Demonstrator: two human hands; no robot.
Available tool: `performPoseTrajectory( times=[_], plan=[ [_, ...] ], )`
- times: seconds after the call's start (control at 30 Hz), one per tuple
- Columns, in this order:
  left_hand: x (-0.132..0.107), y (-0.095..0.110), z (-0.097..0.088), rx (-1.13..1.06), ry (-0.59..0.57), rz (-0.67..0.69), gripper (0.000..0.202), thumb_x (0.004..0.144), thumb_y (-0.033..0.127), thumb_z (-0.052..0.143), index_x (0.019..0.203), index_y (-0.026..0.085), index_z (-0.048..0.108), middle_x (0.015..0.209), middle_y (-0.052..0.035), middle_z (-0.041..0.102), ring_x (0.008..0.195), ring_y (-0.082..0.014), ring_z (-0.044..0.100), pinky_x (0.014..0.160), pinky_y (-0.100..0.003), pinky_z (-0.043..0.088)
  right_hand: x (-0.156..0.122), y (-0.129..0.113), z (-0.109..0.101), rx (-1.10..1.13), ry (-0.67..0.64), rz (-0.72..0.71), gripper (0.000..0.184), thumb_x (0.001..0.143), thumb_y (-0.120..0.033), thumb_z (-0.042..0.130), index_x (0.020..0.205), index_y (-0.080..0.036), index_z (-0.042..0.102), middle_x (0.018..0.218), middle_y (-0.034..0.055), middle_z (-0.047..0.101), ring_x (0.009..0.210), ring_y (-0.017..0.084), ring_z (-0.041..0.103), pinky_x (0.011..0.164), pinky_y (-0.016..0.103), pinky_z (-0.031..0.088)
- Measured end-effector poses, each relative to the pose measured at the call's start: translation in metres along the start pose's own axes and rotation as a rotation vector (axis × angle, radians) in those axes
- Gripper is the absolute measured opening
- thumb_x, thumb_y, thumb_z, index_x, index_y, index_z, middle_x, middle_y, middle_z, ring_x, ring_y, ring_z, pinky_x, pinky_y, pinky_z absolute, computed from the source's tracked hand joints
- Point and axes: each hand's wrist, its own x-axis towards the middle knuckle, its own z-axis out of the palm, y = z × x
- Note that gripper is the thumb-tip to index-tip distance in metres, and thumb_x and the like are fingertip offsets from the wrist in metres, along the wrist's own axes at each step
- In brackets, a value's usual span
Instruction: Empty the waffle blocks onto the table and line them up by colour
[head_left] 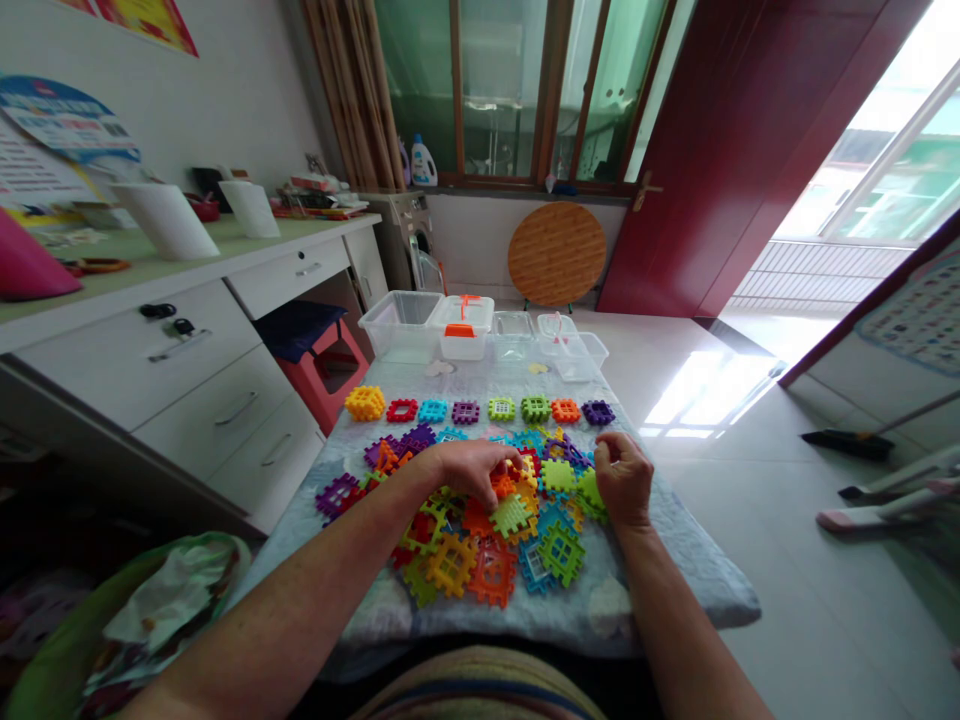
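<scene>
A heap of coloured square plastic tiles (pixel 487 530) lies on a cloth-covered table (pixel 675 560). My left hand (pixel 472 468) reaches into the heap, its fingers curled down on an orange tile (pixel 501 486). My right hand (pixel 622 478) rests at the heap's right edge, fingers closed loosely beside green tiles (pixel 589 492); what it holds, if anything, is hidden. Beyond the heap a row of single tiles (pixel 480 409) runs across the table, from a yellow one (pixel 365 402) on the left to a purple one (pixel 598 411) on the right.
Clear plastic boxes (pixel 401 322) and a white box with an orange handle (pixel 463 330) stand at the table's far end. White drawers (pixel 187 370) line the left side, with a red stool (pixel 330 365) beside them. A round wooden tabletop (pixel 556 253) leans against the far wall.
</scene>
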Motion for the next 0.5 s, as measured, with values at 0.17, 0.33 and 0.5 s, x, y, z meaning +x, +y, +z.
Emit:
performPoseTrajectory(
  times=[0.17,0.33,0.5],
  plan=[
    [0.003,-0.001,0.0,0.004,-0.008,-0.008,0.073,0.057,0.019,0.073,0.127,0.02,0.051,0.095,0.0012,0.061,0.078,-0.0148,0.056,0.066,-0.024,0.046,0.0,0.0,0.0,0.005,-0.011,0.003,0.015,0.081,-0.021,0.049,0.074,-0.019,0.062,0.069,0.0007,0.06,0.062,0.015,0.055,0.066,0.027,0.044],
    [0.006,0.001,-0.002,0.087,-0.043,-0.018,0.062,0.058,0.016,0.069,0.119,0.021,0.056,0.092,0.0019,0.062,0.076,-0.0146,0.055,0.062,-0.022,0.046,0.0,0.0,0.0,0.012,-0.014,0.012,0.015,0.081,-0.022,0.049,0.075,-0.019,0.063,0.07,0.0007,0.061,0.062,0.015,0.056,0.066,0.028,0.045],
    [0.001,0.011,0.003,0.235,0.097,0.043,0.058,0.062,0.011,0.062,0.119,0.021,0.057,0.109,-0.0036,0.067,0.092,-0.0195,0.061,0.077,-0.026,0.049,0.0,0.0,0.001,0.011,-0.012,0.013,0.014,0.081,-0.023,0.05,0.075,-0.02,0.063,0.07,0.0008,0.061,0.062,0.015,0.056,0.066,0.028,0.045]
  ],
)
